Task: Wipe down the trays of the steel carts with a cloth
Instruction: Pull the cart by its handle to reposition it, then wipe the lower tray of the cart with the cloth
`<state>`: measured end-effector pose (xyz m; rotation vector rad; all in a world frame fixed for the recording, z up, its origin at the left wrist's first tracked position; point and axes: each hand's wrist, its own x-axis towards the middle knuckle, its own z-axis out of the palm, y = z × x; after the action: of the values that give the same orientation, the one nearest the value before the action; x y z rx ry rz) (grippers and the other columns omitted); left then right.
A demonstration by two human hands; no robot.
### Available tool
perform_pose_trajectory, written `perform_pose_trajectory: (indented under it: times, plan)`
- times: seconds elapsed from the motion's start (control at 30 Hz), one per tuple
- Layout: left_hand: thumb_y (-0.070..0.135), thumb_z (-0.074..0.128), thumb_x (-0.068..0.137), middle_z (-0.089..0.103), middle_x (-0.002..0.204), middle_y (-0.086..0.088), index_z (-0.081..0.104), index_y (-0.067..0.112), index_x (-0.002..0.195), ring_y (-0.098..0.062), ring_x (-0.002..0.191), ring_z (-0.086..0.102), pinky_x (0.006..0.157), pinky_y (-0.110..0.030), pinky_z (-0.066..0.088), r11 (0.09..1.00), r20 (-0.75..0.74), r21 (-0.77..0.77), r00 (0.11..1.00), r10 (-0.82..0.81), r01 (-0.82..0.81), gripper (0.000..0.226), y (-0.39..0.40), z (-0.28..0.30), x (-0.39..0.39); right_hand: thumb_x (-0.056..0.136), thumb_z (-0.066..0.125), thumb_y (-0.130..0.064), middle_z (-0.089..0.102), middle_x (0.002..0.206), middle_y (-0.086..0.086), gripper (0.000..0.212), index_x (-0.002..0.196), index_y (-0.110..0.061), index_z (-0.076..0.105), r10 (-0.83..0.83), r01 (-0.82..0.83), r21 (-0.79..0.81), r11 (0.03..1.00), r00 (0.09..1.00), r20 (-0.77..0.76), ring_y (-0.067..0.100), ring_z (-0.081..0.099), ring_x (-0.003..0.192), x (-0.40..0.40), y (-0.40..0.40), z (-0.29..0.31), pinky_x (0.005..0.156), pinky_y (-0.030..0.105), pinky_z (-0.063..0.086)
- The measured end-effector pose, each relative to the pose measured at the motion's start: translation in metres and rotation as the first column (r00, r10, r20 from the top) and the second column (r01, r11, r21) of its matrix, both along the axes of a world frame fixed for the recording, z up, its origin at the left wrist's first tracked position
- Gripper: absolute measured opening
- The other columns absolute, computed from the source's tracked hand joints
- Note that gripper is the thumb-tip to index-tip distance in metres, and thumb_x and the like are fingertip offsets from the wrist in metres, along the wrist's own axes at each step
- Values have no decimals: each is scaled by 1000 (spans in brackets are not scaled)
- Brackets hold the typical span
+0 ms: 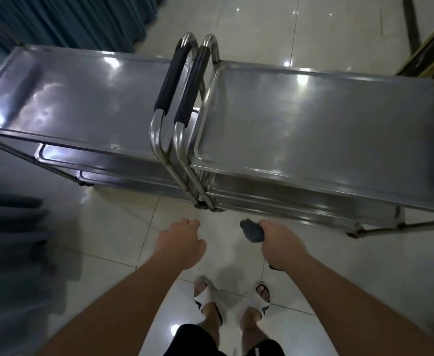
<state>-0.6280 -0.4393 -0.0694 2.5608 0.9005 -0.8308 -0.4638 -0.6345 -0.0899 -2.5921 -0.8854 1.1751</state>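
Two steel carts stand handle to handle in front of me. The left cart's top tray (77,98) and the right cart's top tray (326,129) are bare and shiny, with lower trays (275,194) beneath. Their black-padded handles (182,80) meet in the middle. My right hand (280,242) grips a bunched dark grey cloth (252,231) below the right cart's near edge, above the floor. My left hand (182,241) hangs beside it with fingers loosely curled and nothing in it, apart from both carts.
Glossy white floor tiles (249,29) surround the carts. A blue curtain (69,19) hangs at the back left, and dark blurred fabric (13,240) sits at the left edge. A yellow-framed piece of furniture (431,47) is at the back right. My sandalled feet (231,301) stand below.
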Motion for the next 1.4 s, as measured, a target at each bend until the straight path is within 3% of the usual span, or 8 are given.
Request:
perform_pose_trajectory:
  times: [0.4, 0.63, 0.77, 0.9, 1.03, 1.1, 1.17, 1.4]
  plan:
    - [49, 52, 97, 49, 154, -1, 40, 35, 155, -29, 135, 53, 109, -47, 45, 979, 67, -100, 981, 183, -176, 61, 71, -145, 51, 93, 48, -7, 67, 108, 6, 36, 122, -25, 59, -157, 145, 137, 980, 984, 83, 32, 66, 97, 39, 67, -122, 74, 35, 47]
    - [55, 54, 95, 68, 127, -2, 57, 34, 136, -27, 105, 66, 85, -38, 50, 951, 187, -78, 933, 309, -299, 46, 123, -254, 75, 94, 51, -8, 66, 113, 12, 33, 126, -16, 56, -88, 36, 279, 959, 980, 177, 31, 63, 92, 71, 133, -214, 73, 37, 47]
    - [67, 59, 90, 74, 114, 6, 59, 34, 130, -20, 98, 71, 88, -41, 56, 903, 449, -254, 784, 428, -347, 51, 145, -300, 92, 94, 52, -8, 67, 116, 13, 39, 131, -20, 54, -104, -30, 419, 907, 951, 292, 37, 65, 102, 90, 170, -256, 82, 44, 55]
    - [65, 67, 83, 72, 98, 15, 65, 35, 105, -9, 96, 69, 85, -34, 51, 806, 677, -434, 445, 587, -402, 37, 153, -335, 110, 91, 59, -13, 67, 126, 10, 48, 138, -20, 55, -113, -102, 446, 889, 895, 431, 34, 65, 110, 101, 219, -300, 86, 39, 52]
    - [43, 72, 94, 75, 94, 12, 71, 30, 104, 1, 88, 71, 80, -23, 53, 751, 740, -600, 166, 652, -276, 16, 154, -363, 123, 98, 56, -31, 68, 127, 0, 42, 140, -34, 58, 37, -100, 476, 874, 990, 139, 24, 64, 118, 94, 258, -348, 100, 41, 52]
    - [47, 70, 93, 74, 86, 5, 70, 26, 92, -7, 83, 73, 77, -29, 57, 759, 761, -607, 101, 641, -235, 20, 155, -373, 126, 107, 35, -47, 44, 161, -5, 50, 156, -40, 42, 140, -137, 431, 892, 990, 26, 22, 37, 150, 84, 267, -373, 124, 45, 28]
    - [47, 68, 91, 70, 75, 3, 66, 24, 82, -12, 75, 71, 72, -33, 57, 768, 776, -601, 67, 627, -221, 24, 157, -380, 130, 109, 15, -53, 14, 173, -11, 59, 165, -34, 19, 194, -246, 407, 880, 967, 165, 13, 7, 159, 76, 263, -391, 129, 41, 4]
    - [26, 62, 82, 58, 59, -7, 58, 5, 64, -13, 56, 57, 56, -23, 51, 691, 700, -708, -11, 714, -147, 27, 154, -384, 147, 107, 17, -55, 9, 174, -3, 69, 166, -19, 18, 71, -204, 193, 960, 842, 534, 19, 6, 160, 111, 158, -412, 128, 38, 9]
